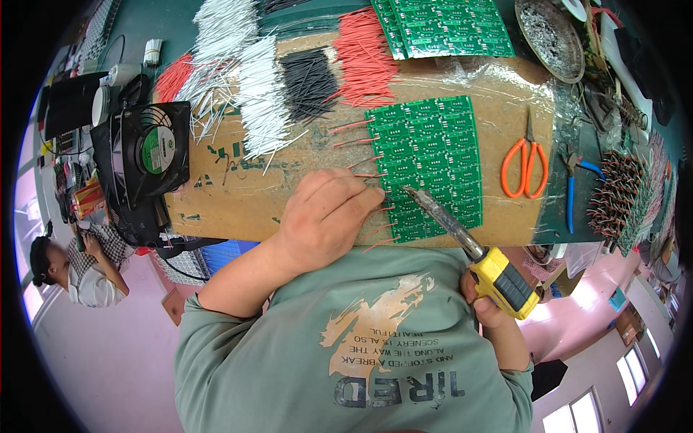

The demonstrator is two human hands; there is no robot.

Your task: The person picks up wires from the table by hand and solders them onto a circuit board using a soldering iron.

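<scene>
A green circuit board panel [447,151] lies on the worktop, with several red wires [351,125] sticking out along its left edge. My left hand [325,213] rests at that edge, thumb and fingers pinched together at a red wire that they mostly hide. In my right hand [487,307] is a soldering iron [451,231] with a yellow and black handle. Its metal shaft slants over the panel, and the tip is at the board, just right of my left fingertips. My right fingers are partly hidden behind the handle.
Piles of white wires [263,97], black wires [309,83] and red wires [364,58] lie beyond. More green panels [455,29] are stacked far off. Orange scissors [525,169] and blue pliers [572,187] lie right. A black fan [148,151] stands left; another person [90,263] sits farther left.
</scene>
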